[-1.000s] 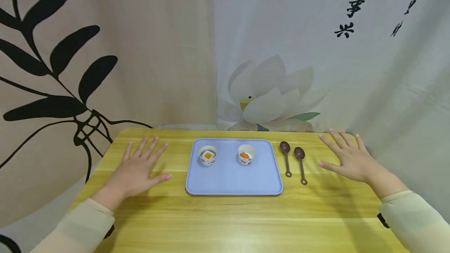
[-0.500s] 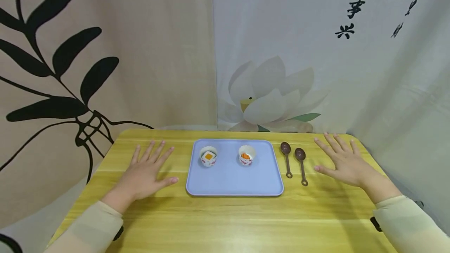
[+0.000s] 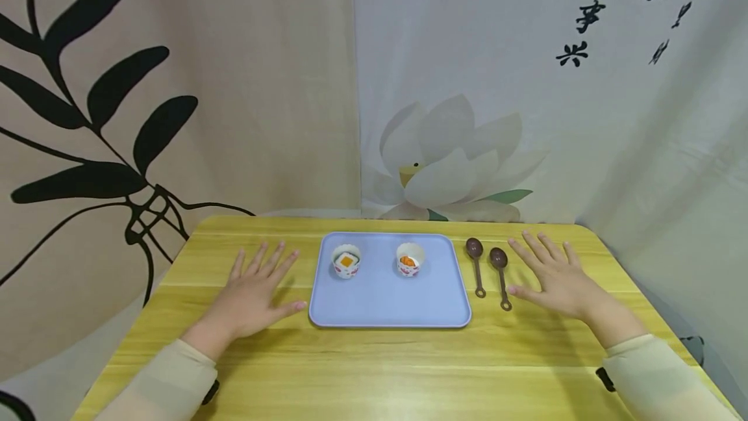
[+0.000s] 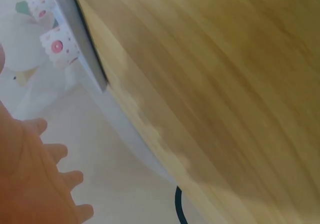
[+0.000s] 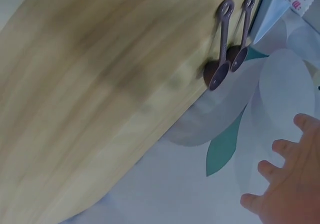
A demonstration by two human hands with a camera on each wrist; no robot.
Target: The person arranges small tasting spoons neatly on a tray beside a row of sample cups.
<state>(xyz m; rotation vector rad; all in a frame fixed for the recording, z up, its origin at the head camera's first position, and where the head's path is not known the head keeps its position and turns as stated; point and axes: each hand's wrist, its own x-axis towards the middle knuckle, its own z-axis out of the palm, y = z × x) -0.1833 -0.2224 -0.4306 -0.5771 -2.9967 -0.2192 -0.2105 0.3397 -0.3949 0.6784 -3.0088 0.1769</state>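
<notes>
My left hand [image 3: 250, 304] hovers with fingers spread over the table, its thumb tip close to the left edge of a light blue tray [image 3: 386, 307]. On the other side, my right hand [image 3: 555, 281] is spread too, thumb near the closer of two brown spoons [image 3: 500, 275]. The other brown spoon [image 3: 476, 265] lies between it and the tray. Two small patterned paper cups stand on the tray: the left cup [image 3: 346, 269] has a white and orange piece inside, the right cup [image 3: 408, 268] orange pieces. Both hands hold nothing.
All of this is on a yellow wooden table [image 3: 374, 375]. Behind its far edge hangs a printed curtain [image 3: 280, 83] with leaves, a lotus and black characters. A dark curved object [image 3: 16, 405] shows at the lower left corner.
Both hands have moved inward, the left toward the tray and the right toward the spoons, and slightly nearer my body. Tray, cups and spoons stay in place.
</notes>
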